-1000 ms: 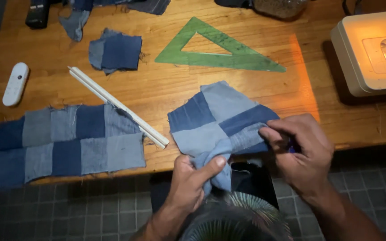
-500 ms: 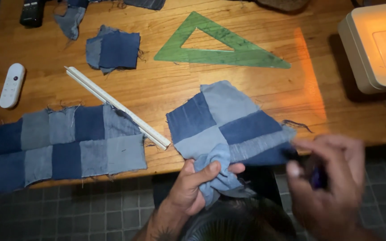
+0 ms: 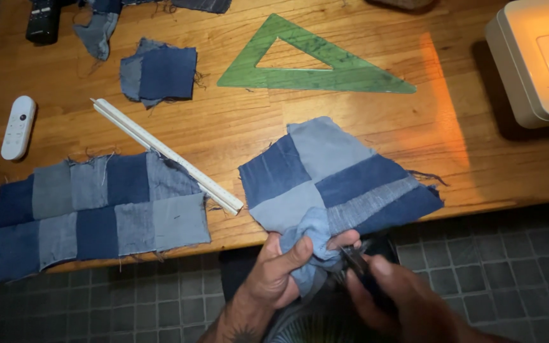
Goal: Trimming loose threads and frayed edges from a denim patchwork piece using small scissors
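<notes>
Denim patchwork [image 3: 335,178] still hangs off the worktop [image 3: 274,121] edge; the right hand [image 3: 392,292] has dropped lower, clenched on small snips [image 3: 355,257]. The left hand [image 3: 281,273] keeps its grip bunching the cloth.

Left hand [image 3: 279,270]: fingers curled shut, thumb pressed across the front, knuckles toward camera, forearm rising from the lower frame edge. Right hand [image 3: 392,295]: blurred, closed in a pinch, fingertips just beside the left thumb.
</notes>
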